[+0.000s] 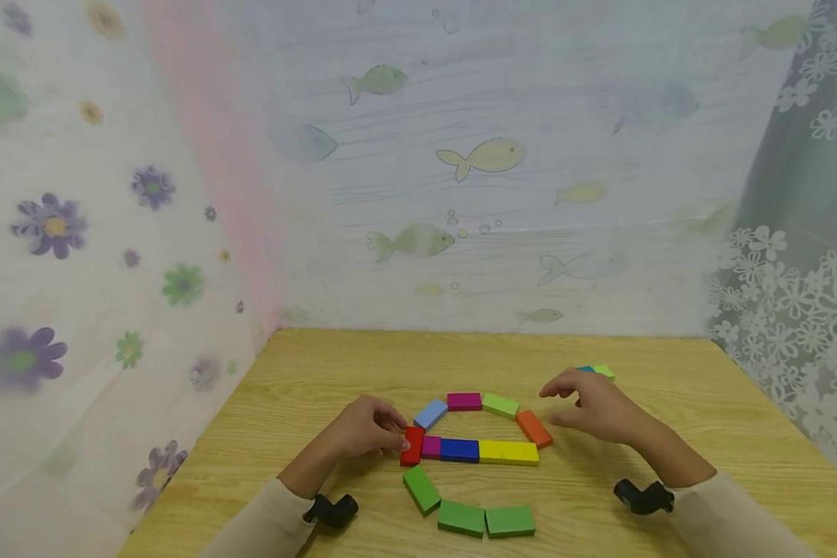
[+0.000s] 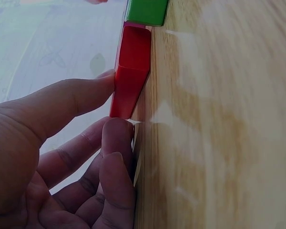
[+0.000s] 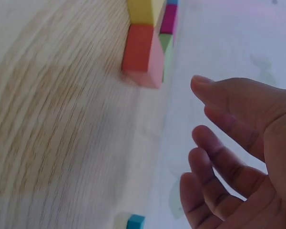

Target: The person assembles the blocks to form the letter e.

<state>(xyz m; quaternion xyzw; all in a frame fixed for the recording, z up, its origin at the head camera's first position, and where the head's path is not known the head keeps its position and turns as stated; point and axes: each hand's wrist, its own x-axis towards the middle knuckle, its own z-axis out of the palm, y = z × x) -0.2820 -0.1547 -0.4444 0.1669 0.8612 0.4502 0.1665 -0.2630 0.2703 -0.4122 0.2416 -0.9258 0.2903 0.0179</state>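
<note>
In the head view my left hand [image 1: 366, 428] pinches a red block [image 1: 412, 446], with the thumb on its top and fingertips at its far end. The left wrist view shows the red block [image 2: 131, 67] lying flat on the wood. A short magenta block [image 1: 431, 447], a dark blue block [image 1: 459, 450] and a yellow block [image 1: 508, 452] run in a row to its right. My right hand [image 1: 596, 407] hovers with loosely bent fingers, holding nothing, right of an orange block [image 1: 534, 428]. The right wrist view shows this hand [image 3: 243, 152] apart from the orange block [image 3: 143, 55].
Above the row curve a light blue block [image 1: 430, 415], a magenta block [image 1: 464, 401] and a lime block [image 1: 500, 406]. Several green blocks [image 1: 461, 518] curve below. Another lime block [image 1: 603, 372] and a blue one lie behind my right hand on the wooden table [image 1: 335, 356].
</note>
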